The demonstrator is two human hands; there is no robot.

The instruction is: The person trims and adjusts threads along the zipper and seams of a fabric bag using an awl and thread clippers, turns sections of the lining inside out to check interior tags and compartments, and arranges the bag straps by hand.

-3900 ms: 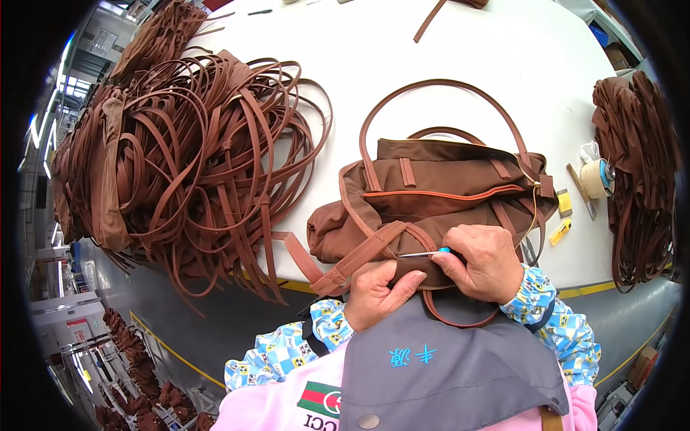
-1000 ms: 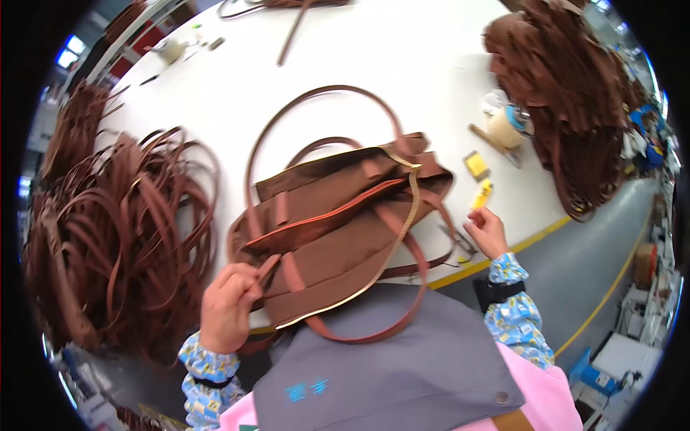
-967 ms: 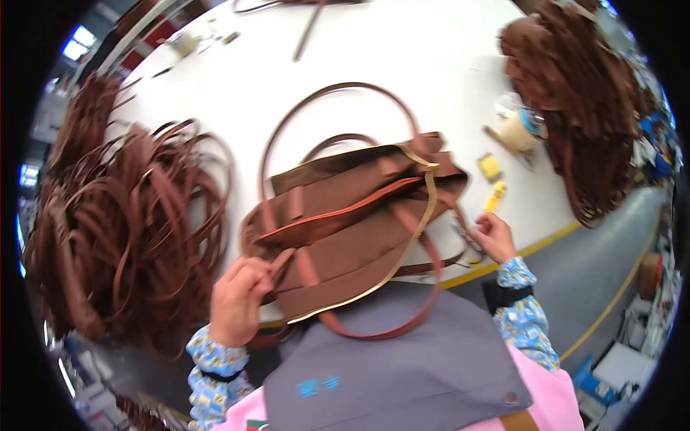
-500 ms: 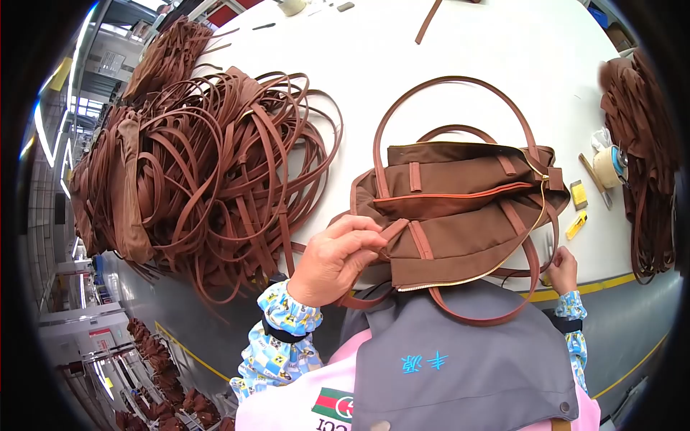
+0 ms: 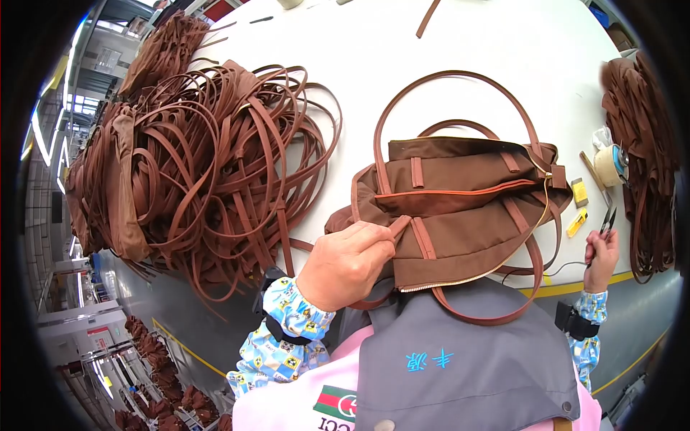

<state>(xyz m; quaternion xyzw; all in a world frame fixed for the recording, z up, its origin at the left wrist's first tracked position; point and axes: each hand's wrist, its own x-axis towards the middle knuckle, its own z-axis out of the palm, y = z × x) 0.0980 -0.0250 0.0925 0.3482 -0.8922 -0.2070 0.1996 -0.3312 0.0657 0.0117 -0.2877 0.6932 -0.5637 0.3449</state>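
Note:
A brown bag point(image 5: 467, 237) with a gold zipper edge and an orange-lined pocket lies open on the white table in the head view. My left hand point(image 5: 348, 264) pinches a small strap tab point(image 5: 400, 225) at the bag's left side. To the right of the bag, my right hand point(image 5: 601, 258) is closed around small dark snips point(image 5: 609, 222), their pointed tips upward. A thin dark cord runs from near the right hand toward the bag's handle. One handle point(image 5: 460, 75) arches over the table; another hangs over the grey apron point(image 5: 467, 359).
A large heap of brown straps point(image 5: 194, 172) covers the left of the white table point(image 5: 345, 50). At the right are a yellow cutter point(image 5: 577, 223), a yellow block point(image 5: 579, 192), a thread spool point(image 5: 609, 164) and hanging brown pieces point(image 5: 643, 158).
My right hand has moved right and up from beside the bag's handle, and the snips now show clearly in it. The left hand has shifted slightly toward the strap tab.

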